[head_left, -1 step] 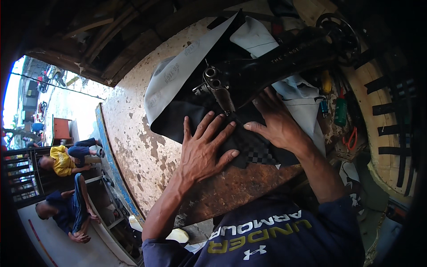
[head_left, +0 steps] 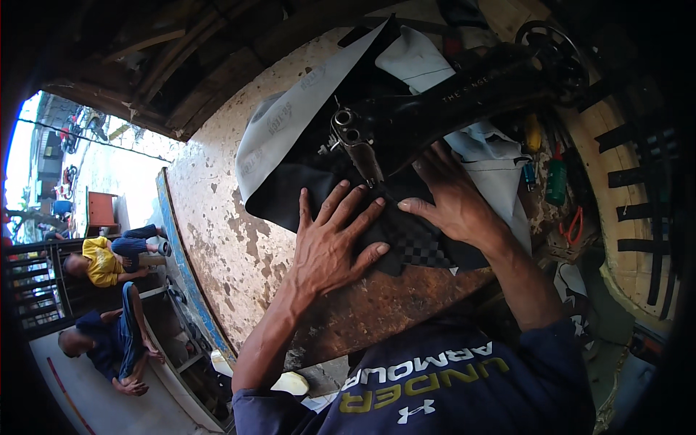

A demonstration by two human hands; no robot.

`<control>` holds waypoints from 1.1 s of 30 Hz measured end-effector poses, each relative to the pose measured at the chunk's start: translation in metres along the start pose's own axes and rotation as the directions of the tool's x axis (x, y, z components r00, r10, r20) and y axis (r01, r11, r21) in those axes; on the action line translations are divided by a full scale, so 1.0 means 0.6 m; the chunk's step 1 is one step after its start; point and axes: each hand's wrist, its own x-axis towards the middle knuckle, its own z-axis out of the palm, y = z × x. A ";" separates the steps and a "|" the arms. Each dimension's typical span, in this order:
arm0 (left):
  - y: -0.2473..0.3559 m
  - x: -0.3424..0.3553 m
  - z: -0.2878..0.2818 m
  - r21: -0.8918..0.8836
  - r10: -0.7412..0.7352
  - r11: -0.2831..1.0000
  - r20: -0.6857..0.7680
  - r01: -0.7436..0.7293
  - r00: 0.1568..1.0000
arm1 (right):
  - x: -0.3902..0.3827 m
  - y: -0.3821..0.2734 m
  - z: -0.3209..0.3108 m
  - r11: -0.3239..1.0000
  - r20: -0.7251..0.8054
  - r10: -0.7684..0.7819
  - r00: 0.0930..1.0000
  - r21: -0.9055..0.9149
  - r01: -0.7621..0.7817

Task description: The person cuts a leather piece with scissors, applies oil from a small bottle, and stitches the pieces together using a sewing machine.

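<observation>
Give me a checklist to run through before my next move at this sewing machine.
1. Left hand flat on the black material: ok, fingers spread.
2. Right hand on the material: ok, though some fingertips are hidden behind the sewing machine.
3. Fingers clear of the needle: cannot tell; the left fingertips are close by, but the needle is too small to make out.
4. Material lying flat: not ok, a pale-backed flap is turned over.
5. Green bottle apart from both hands: ok.
</observation>
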 end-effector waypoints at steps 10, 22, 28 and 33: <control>0.038 0.011 0.009 0.022 0.001 1.000 -0.004 -0.001 1.000 | -0.009 -0.007 0.013 0.998 -0.032 0.043 0.999 0.042 -0.042; 0.007 -0.003 0.015 0.021 0.016 1.000 0.004 -0.016 1.000 | -0.009 -0.022 0.000 0.992 0.000 0.113 0.994 0.051 -0.113; -0.006 0.004 0.014 0.022 0.055 0.998 -0.001 -0.055 0.998 | -0.013 -0.030 -0.005 0.990 -0.024 0.136 0.990 0.042 -0.135; -0.022 0.017 -0.004 0.052 0.064 0.997 -0.004 -0.063 0.998 | -0.012 -0.047 0.016 0.992 -0.086 0.124 0.989 0.021 -0.122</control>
